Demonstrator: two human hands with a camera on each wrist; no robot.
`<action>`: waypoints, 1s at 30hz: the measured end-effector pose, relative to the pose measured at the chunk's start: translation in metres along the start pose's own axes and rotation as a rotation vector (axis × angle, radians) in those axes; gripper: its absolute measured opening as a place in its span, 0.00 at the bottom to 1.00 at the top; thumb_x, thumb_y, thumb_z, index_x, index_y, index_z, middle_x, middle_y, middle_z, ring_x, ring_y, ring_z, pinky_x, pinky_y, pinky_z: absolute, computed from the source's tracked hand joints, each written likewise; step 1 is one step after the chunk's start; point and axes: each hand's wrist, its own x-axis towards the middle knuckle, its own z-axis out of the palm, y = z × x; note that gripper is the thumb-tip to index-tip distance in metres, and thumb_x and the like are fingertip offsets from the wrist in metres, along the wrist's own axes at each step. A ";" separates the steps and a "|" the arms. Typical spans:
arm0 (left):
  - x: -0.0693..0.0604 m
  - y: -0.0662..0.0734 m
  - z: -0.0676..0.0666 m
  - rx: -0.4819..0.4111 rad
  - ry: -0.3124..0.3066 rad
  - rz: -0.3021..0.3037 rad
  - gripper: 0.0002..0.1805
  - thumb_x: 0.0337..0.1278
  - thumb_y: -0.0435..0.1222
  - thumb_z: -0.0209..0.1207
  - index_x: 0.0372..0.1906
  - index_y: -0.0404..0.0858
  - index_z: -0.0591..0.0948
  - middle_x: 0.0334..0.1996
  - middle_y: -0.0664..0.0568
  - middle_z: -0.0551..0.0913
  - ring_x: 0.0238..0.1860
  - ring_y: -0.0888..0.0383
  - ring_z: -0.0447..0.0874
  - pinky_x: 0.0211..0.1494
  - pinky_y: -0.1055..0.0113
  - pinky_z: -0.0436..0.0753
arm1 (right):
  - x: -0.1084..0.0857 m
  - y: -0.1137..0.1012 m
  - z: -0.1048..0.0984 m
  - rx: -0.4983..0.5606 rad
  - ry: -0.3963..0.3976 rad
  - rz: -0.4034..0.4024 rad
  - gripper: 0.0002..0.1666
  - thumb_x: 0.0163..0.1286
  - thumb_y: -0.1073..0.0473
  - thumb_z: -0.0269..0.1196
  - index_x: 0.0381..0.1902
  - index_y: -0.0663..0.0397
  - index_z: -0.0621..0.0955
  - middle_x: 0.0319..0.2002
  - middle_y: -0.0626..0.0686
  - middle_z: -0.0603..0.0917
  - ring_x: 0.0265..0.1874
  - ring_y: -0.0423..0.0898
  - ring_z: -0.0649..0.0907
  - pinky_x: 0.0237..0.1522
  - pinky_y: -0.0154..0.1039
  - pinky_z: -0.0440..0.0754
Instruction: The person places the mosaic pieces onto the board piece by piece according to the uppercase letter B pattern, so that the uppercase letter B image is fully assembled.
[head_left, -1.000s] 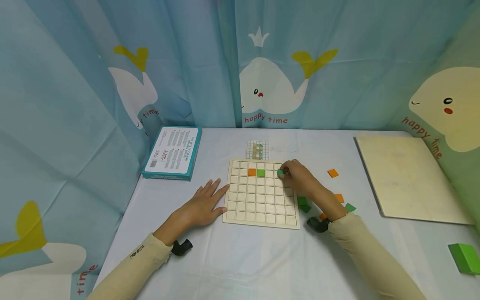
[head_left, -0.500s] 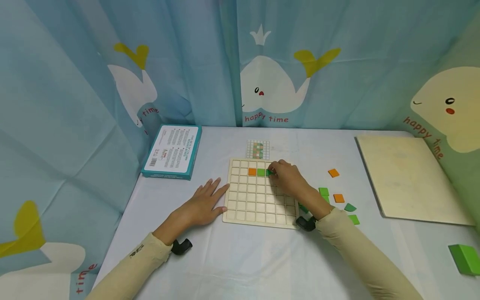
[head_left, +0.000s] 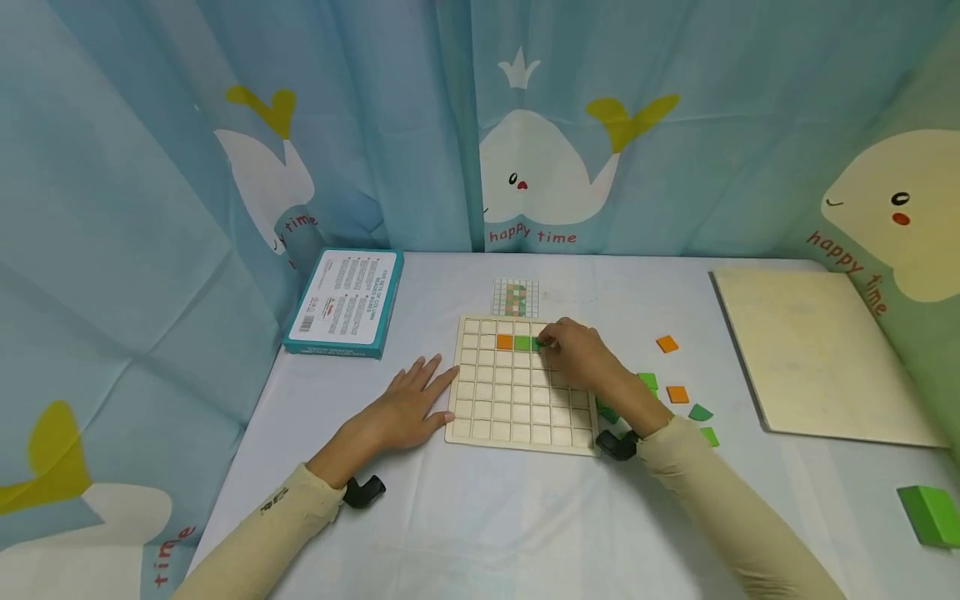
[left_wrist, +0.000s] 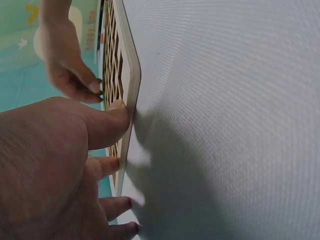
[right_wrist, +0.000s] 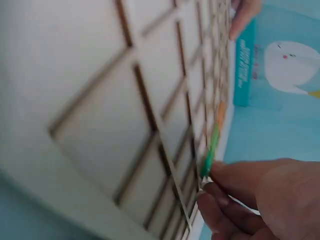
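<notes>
A teal and white box [head_left: 345,300] lies to the left of the grid board and behind its near edge, well apart from it. Between the box and the person lies the left hand [head_left: 405,408], at the board's left edge; its fingers are spread, and the thumb and one fingertip touch this edge. The grid board [head_left: 502,411] lies flat on the white cloth [head_left: 450,517]. Just behind the board is a small pattern card [head_left: 516,297]. In the board's second row from the back, an orange tile [head_left: 505,342] and a light green tile [head_left: 522,343] sit in neighbouring cells. Just right of them is a dark green piece [head_left: 536,343], which the right hand [head_left: 581,354] pinches between thumb and finger, over the board; I cannot tell if it is fully in its cell. To the right of the board lie loose orange and green pieces [head_left: 677,394], partly hidden by the forearm. Farther right is a large pale panel [head_left: 825,350], and nearer the person, a green block [head_left: 930,517].
</notes>
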 end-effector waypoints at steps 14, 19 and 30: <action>-0.001 0.002 -0.003 -0.003 -0.001 0.004 0.40 0.80 0.53 0.53 0.87 0.48 0.54 0.87 0.41 0.45 0.86 0.38 0.38 0.85 0.38 0.47 | -0.049 0.052 -0.057 0.027 -0.054 0.177 0.17 0.79 0.61 0.62 0.56 0.69 0.81 0.54 0.71 0.80 0.51 0.65 0.80 0.53 0.61 0.81; -0.001 0.002 -0.002 -0.013 -0.002 0.004 0.40 0.80 0.53 0.53 0.87 0.48 0.54 0.87 0.41 0.45 0.86 0.37 0.38 0.85 0.38 0.46 | -0.074 0.059 -0.058 0.036 -0.137 0.190 0.18 0.74 0.56 0.69 0.53 0.62 0.82 0.51 0.66 0.79 0.48 0.60 0.79 0.49 0.59 0.78; -0.001 0.000 0.001 -0.006 0.012 0.010 0.40 0.80 0.53 0.53 0.87 0.48 0.54 0.86 0.41 0.46 0.86 0.37 0.39 0.85 0.38 0.48 | -0.082 0.055 -0.032 -0.071 -0.049 0.221 0.22 0.69 0.44 0.74 0.47 0.53 0.80 0.45 0.58 0.78 0.47 0.57 0.76 0.44 0.59 0.67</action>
